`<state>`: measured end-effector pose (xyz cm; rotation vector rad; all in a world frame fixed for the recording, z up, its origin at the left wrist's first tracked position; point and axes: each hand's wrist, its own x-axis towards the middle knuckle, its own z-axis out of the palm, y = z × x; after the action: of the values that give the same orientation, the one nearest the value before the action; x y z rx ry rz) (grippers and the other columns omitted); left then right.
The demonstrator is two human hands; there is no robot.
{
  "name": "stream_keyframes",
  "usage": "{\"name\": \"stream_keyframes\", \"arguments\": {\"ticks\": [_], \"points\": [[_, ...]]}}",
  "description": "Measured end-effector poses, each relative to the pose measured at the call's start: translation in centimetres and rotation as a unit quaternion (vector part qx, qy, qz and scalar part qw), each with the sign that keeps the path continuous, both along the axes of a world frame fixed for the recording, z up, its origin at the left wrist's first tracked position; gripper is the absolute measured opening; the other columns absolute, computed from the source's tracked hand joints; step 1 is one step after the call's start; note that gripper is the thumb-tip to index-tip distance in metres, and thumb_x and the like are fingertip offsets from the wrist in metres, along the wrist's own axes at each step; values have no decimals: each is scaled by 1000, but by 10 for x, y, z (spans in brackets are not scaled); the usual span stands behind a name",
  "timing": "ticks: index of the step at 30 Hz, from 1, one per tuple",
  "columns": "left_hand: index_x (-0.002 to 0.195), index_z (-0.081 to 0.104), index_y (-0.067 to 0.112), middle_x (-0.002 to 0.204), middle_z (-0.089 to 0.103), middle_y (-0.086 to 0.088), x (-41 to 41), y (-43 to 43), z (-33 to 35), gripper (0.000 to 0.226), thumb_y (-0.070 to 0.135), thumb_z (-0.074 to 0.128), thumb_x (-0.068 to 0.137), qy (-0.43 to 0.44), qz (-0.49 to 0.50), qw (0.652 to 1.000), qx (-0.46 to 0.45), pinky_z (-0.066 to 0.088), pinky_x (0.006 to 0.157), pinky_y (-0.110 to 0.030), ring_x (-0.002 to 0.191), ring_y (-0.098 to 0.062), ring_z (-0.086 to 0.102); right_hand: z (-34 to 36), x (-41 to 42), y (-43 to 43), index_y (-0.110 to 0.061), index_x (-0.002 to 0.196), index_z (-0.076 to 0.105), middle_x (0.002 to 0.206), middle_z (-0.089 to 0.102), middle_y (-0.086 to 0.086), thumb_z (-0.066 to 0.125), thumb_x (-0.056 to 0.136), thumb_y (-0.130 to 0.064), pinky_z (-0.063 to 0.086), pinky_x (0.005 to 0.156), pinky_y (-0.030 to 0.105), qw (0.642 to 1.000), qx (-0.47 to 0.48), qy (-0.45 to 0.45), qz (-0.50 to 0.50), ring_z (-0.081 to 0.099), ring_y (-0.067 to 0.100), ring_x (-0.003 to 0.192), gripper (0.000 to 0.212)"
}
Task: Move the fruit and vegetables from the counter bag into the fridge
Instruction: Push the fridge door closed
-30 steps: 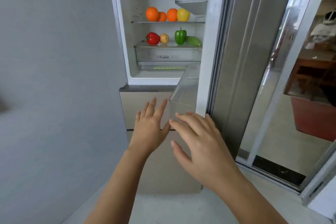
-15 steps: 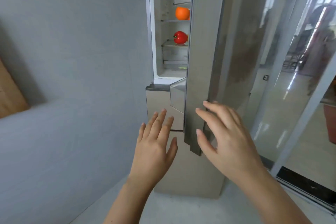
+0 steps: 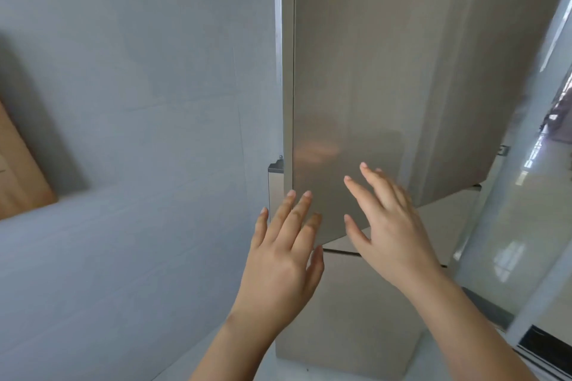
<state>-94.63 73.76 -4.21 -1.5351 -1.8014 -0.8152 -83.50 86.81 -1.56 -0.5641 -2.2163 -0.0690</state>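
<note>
Grey wall (image 3: 123, 102) fills our left, and the tall fridge door (image 3: 387, 86) stands right in front of us, all but closed, so no fruit, vegetables or bag are in view. Our left hand (image 3: 278, 266) and right hand (image 3: 390, 226) are both spread flat and empty, fingers apart, at the door's lower corner. We judge the door stiff, heavy and smooth, best pushed with flat palms near its free edge.
</note>
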Motion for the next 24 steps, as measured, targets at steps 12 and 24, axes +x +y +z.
{"name": "stream_keyframes", "arguments": {"ticks": [12, 24], "points": [[127, 49, 11, 142, 41, -15, -96, 127, -13, 50, 23, 54, 78, 12, 86, 995, -37, 31, 98, -57, 134, -31, 25, -16, -89, 118, -13, 128, 50, 140, 43, 17, 42, 80, -33, 35, 93, 60, 1000, -12, 11, -22, 33, 33, 128, 53], [134, 37, 14, 142, 38, -20, -178, 235, -19, 57, 33, 46, 82, -34, 98, 991, -84, 39, 94, -55, 129, -36, 38, -21, -160, 200, -12, 125, 54, 140, 45, 11, 58, 72, -31, 36, 92, 61, 998, -3, -41, -53, 35, 30, 129, 56]]}}
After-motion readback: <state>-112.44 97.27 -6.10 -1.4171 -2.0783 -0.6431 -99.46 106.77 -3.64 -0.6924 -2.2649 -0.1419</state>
